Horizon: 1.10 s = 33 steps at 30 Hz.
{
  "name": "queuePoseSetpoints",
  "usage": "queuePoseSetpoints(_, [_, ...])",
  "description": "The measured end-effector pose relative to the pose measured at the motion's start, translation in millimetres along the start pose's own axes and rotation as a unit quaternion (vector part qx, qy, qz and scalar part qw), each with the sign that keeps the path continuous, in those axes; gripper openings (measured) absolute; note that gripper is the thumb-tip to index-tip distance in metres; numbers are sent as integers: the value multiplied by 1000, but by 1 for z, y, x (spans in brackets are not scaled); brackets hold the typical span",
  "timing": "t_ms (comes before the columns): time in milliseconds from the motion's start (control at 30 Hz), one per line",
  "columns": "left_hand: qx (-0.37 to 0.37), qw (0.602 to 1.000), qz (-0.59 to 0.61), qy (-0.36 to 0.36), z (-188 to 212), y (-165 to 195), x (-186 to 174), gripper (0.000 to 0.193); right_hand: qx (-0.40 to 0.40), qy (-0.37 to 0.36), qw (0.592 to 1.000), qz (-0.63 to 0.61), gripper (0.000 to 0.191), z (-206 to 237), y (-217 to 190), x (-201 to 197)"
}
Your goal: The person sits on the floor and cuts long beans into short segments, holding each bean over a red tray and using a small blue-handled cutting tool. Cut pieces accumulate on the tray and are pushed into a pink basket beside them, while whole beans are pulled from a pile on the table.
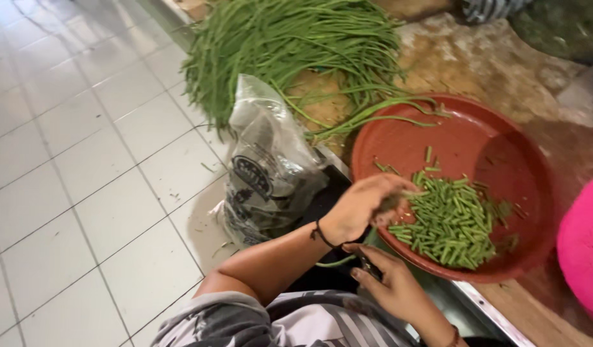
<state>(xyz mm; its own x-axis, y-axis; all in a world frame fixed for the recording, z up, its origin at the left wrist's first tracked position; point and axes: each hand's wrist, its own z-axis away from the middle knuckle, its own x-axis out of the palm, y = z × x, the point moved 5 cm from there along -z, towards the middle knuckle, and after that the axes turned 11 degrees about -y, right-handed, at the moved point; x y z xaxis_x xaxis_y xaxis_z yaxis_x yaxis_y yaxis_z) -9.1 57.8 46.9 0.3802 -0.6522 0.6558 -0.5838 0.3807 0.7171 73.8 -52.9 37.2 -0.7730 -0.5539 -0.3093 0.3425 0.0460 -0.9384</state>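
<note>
White tiled floor [78,160] on the left. Crumpled clear plastic bag [267,170] stands beside a heap of long green beans [290,45]. Left hand [364,205] reaches over the near rim of the red basin [502,154], fingers curled loosely down onto the cut bean pieces [450,222] piled inside; whether it grips any, cannot tell. Right hand [389,283] sits below, just outside the rim, fingers partly closed around a small dark object, unclear what. Pink thing [585,250] at far right edge.
</note>
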Motion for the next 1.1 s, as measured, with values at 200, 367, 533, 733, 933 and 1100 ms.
queuePoseSetpoints(200, [76,994,35,77,5,4,-34,20,35,-43,998,-24,48,-7,1,9])
queuePoseSetpoints(367, [115,985,68,111,16,4,-63,11,-47,93,989,-109,51,-15,5,-19])
queuePoseSetpoints(533, [81,987,-15,136,16,1,-74,8,-35,145,989,-2,53,-41,-18,-67])
queuePoseSetpoints(733, [84,985,-76,129,8,11,-82,13,-4,73,997,8,46,-101,-49,-88])
queuePoseSetpoints(933, [87,975,-120,165,-3,25,-112,13,45,47,996,59,41,-138,-40,-99])
queuePoseSetpoints(1100, [166,942,-231,175,-17,41,-125,15,4,75,986,149,34,-175,-28,-113])
